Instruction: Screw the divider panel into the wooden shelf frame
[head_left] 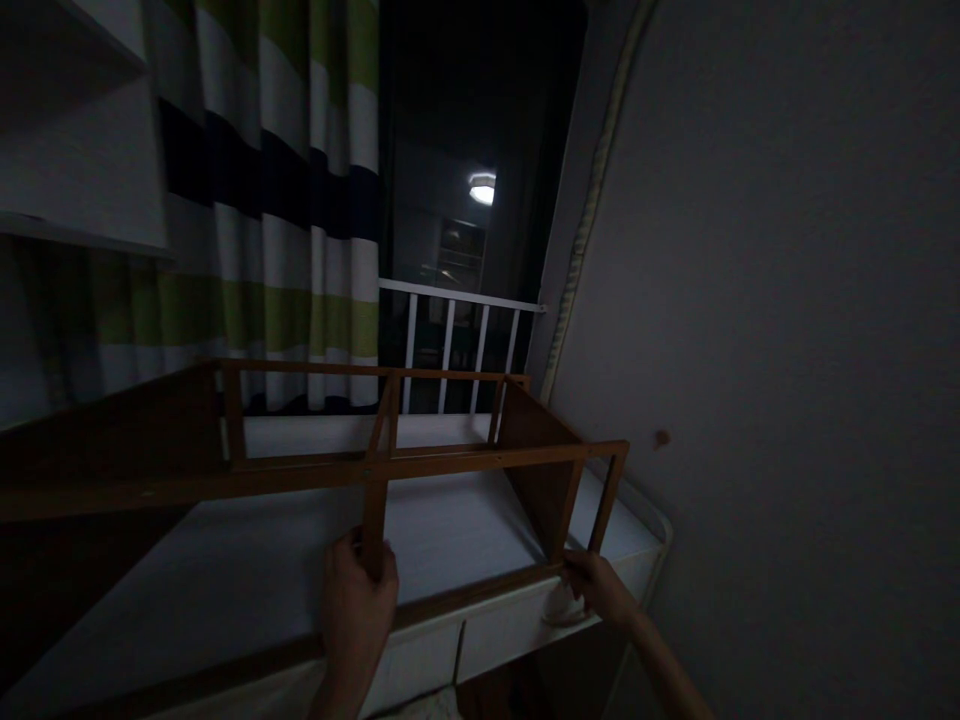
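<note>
Left hand [358, 600] and right hand [596, 588] grip wooden shelf frame [420, 460] on white desk [300, 570].

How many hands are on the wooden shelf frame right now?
2. The left hand grips the centre upright of the wooden shelf frame; the right hand holds its lower right corner at the white desk edge.

Wooden frame [420, 460] standing on the white desk, held at its front edge.

I see a brown, open wooden frame of thin rails and posts, with solid panels at either end, sitting upright and level. Its middle front post runs down into my left hand's fingers [375, 565], which wrap around its base. The lower right front corner, under two slim posts, sits right at my right hand's fingertips [577, 568]. The rest of it stretches away beyond both sets of fingers.
</note>
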